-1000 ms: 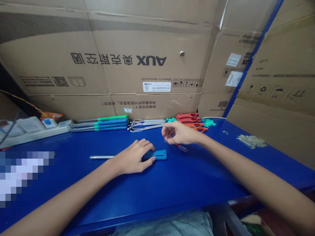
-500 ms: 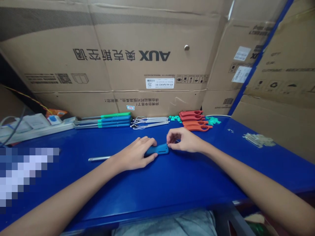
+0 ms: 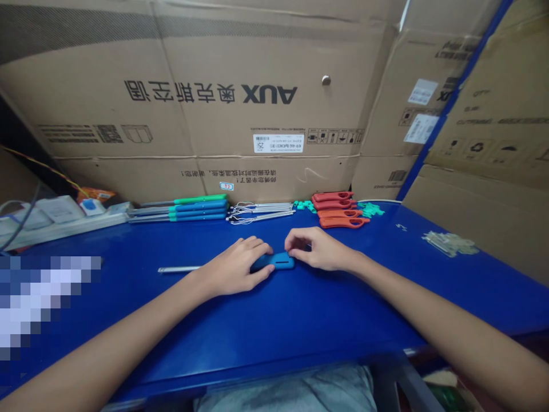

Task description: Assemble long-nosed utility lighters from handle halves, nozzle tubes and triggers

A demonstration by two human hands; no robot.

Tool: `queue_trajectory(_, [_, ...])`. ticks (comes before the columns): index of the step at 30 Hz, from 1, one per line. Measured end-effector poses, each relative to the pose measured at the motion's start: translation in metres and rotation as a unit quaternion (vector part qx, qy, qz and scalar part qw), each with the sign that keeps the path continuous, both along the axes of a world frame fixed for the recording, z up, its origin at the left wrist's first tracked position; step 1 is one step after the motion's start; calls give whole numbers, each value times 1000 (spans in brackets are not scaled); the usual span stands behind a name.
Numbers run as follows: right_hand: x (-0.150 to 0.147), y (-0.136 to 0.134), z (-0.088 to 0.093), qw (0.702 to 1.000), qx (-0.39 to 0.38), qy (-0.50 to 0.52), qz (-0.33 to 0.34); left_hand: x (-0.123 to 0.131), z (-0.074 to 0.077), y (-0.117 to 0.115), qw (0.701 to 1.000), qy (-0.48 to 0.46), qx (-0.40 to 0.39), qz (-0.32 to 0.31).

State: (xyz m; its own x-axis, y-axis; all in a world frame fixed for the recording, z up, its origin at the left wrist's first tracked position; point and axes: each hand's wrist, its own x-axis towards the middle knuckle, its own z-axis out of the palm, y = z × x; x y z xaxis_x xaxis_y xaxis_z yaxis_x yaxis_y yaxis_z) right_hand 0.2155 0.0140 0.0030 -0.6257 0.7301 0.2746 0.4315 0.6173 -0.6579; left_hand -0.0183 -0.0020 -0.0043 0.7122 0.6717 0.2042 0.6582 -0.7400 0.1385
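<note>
A blue handle with a dark slot lies flat on the table, a silver metal rod sticking out to the left; together they look like a long-necked lighter. My left hand is closed over the handle's left part, hiding where rod and handle meet. At the handle's right end is my right hand, its thumb and fingertips pinched together against the upper corner. Whatever those fingertips hold is too small or hidden to make out.
Behind my hands lie blue and green long-necked lighters, silver tubes with wires, small teal pieces and red and orange handle shells. Clear plastic parts rest at right. A power strip stands left, cardboard behind.
My right hand has shifted slightly left, and its fingertips now overlap the handle's upper right corner. The left hand keeps its grip on the handle.
</note>
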Motion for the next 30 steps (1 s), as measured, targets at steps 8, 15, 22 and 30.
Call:
queue_trajectory(8, [0,-2,1,999,22,-16,25,2,1,1,1000,7,-1,-3])
queue_trajectory(15, [2,-4,4,999,33,-26,34,2,1,1,1000,6,4,-5])
queue_trajectory(22, [5,-4,6,995,76,-49,28,1,2,1,1000,5,1,-5])
queue_trajectory(30, [7,-5,5,989,106,-96,26,2,2,0,1000,9,-6,-1])
